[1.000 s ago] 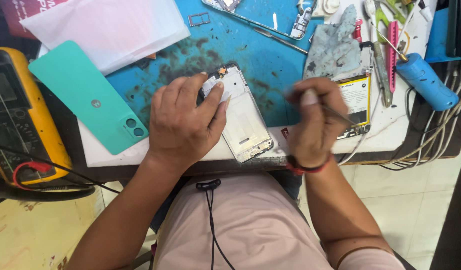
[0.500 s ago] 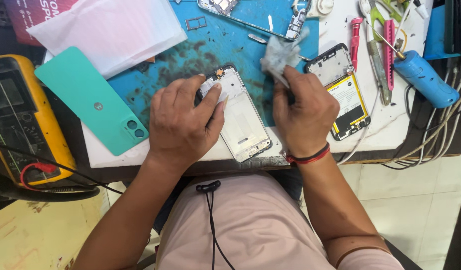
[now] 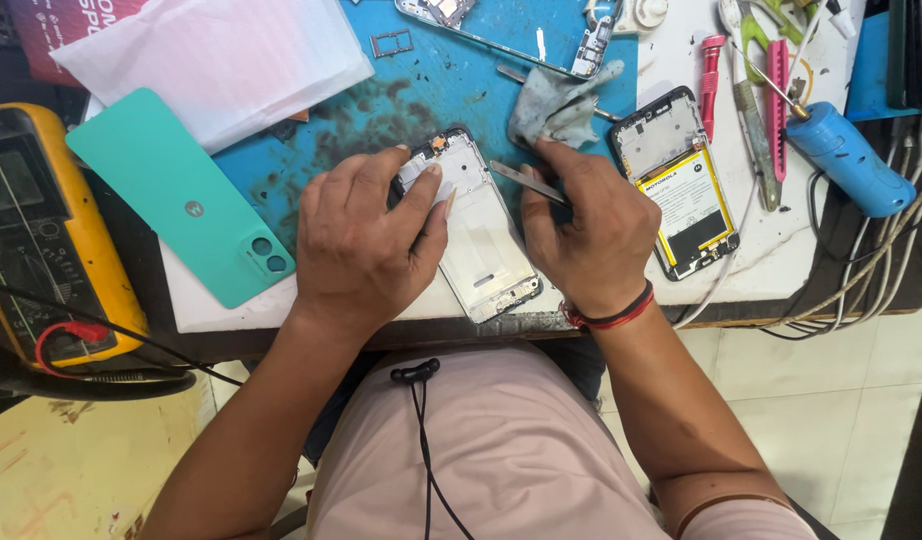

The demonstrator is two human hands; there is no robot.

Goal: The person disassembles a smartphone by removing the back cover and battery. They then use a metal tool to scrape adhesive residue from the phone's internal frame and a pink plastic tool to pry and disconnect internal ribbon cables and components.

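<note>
Change since half a second ago: your right hand [image 3: 589, 225] has pulled the crumpled grey cloth [image 3: 559, 103] off the frame and now pins it under the fingertips, thin metal tweezers [image 3: 526, 182] clamped in the same hand. Your left hand [image 3: 366, 240] stays closed on the white rectangular phone mid-frame [image 3: 481, 245], thumb across its upper part. The frame lies flat on the stained blue work mat [image 3: 381, 90], camera end away from you, long axis tilted toward your right

Phone frame [image 3: 481, 240] between back cover [image 3: 181, 195] and opened phone [image 3: 681, 185].
</note>
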